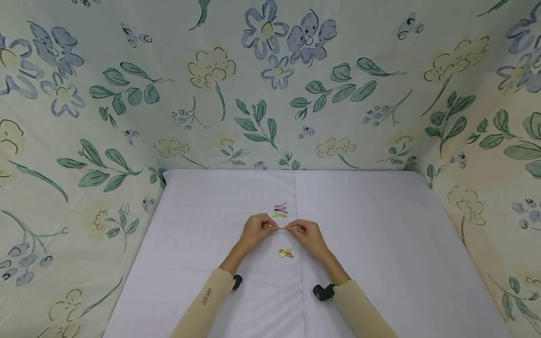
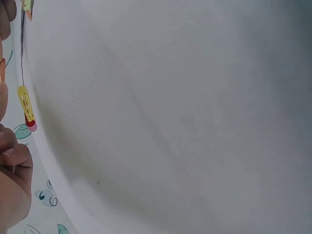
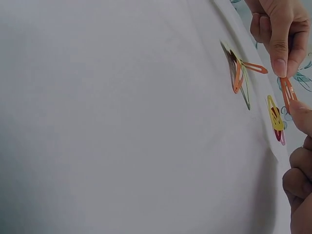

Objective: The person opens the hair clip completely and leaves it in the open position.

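Pinching orange clip (image 3: 288,92), visibly slotted only in right wrist view

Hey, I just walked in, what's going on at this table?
A person is holding an orange hair clip up between their left hand and right hand, pinching one end with each, over a white cloth. Just beyond the hands, a yellow clip, a dark red clip and a pink clip lie close together. Nearer the person is a small jumbled pile of green and orange clips.
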### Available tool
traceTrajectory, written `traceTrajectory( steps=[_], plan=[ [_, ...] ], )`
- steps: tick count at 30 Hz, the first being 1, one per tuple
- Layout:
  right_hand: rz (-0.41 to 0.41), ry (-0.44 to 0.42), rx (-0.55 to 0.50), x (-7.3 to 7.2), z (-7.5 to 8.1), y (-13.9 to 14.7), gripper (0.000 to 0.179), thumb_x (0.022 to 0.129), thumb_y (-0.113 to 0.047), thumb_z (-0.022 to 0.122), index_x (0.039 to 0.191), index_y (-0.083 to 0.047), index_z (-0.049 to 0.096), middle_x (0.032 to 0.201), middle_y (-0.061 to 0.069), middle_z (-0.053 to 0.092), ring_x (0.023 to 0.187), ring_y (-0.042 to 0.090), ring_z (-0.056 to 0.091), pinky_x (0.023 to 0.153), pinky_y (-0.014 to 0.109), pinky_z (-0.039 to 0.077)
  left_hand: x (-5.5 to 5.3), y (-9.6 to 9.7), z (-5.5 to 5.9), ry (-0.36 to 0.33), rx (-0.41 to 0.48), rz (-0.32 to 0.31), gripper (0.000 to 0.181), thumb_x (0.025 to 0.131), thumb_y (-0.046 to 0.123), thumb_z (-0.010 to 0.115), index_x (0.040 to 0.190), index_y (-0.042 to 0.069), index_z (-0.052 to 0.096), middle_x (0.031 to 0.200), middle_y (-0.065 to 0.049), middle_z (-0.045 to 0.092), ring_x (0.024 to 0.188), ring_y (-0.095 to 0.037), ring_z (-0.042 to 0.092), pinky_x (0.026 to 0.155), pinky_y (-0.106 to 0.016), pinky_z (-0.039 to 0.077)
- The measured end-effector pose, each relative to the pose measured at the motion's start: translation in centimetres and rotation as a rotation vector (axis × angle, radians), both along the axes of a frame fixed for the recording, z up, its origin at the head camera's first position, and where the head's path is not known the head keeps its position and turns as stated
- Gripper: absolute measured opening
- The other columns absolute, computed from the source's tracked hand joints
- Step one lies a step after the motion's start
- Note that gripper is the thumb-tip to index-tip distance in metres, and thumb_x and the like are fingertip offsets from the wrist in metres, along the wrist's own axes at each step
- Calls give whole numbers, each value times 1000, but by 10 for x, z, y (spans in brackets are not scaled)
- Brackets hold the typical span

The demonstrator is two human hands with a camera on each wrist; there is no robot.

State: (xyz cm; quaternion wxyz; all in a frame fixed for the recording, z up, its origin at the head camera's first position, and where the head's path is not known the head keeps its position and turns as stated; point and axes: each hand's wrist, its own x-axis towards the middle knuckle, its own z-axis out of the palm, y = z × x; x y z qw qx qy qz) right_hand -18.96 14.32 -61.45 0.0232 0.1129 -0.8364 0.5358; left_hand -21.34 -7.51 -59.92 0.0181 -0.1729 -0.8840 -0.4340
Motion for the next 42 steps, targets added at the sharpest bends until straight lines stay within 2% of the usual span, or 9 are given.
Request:
traceTrajectory(
  steps=[6, 13, 17, 27, 32, 34, 42],
  plan=[
    [-25, -16, 21, -6, 0, -1, 6, 93, -14, 78, 94, -10, 81, 58, -5, 40, 52, 0, 32, 52, 18, 28, -1, 1, 2, 52, -17, 11, 8, 80, 14, 88, 81, 9, 82, 63, 4, 48, 60, -3, 38, 58, -18, 32],
    [-46, 5, 81, -13, 1, -4, 7, 93, -15, 78, 96, -10, 82, 60, -4, 47, 54, 2, 35, 54, 18, 30, -4, 3, 3, 113, -39, 49, 10, 78, 13, 89, 83, 6, 83, 62, 1, 51, 58, -2, 38, 56, -18, 32],
    [-63, 36, 76, -17, 2, -5, 6, 91, -13, 80, 94, -10, 83, 59, -2, 48, 53, 2, 35, 53, 19, 30, -6, 5, 3, 123, -46, 63, 12, 77, 10, 90, 86, 5, 84, 62, -1, 52, 58, -3, 38, 56, -19, 31],
    [-98, 18, 94, -24, -2, -12, 5, 90, -9, 80, 93, -8, 83, 58, 2, 51, 52, 2, 33, 53, 19, 28, -10, 10, -2, 115, -125, 113, 16, 77, 10, 90, 92, 7, 84, 63, 0, 52, 58, -5, 39, 55, -19, 31],
    [-109, 13, 106, -25, 0, -14, 5, 91, -9, 79, 94, -8, 83, 75, 9, 72, 55, 3, 38, 55, 19, 32, -13, 10, -5, 93, -160, 132, 17, 78, 12, 90, 94, 8, 84, 64, 0, 54, 58, -6, 40, 55, -20, 32],
    [-113, 4, 110, -26, 0, -14, 5, 90, -10, 80, 94, -9, 83, 81, 8, 76, 56, 3, 39, 56, 19, 34, -14, 10, -5, 77, -178, 140, 17, 79, 13, 89, 95, 9, 84, 66, 1, 55, 59, -6, 41, 55, -20, 32],
    [-126, -30, 145, -27, 0, -16, 5, 91, -11, 79, 94, -10, 83, 64, 4, 61, 53, 3, 37, 53, 19, 30, -16, 9, -3, 20, -190, 145, 19, 79, 14, 89, 97, 10, 84, 66, 0, 56, 60, -7, 41, 55, -21, 32]
  ],
)
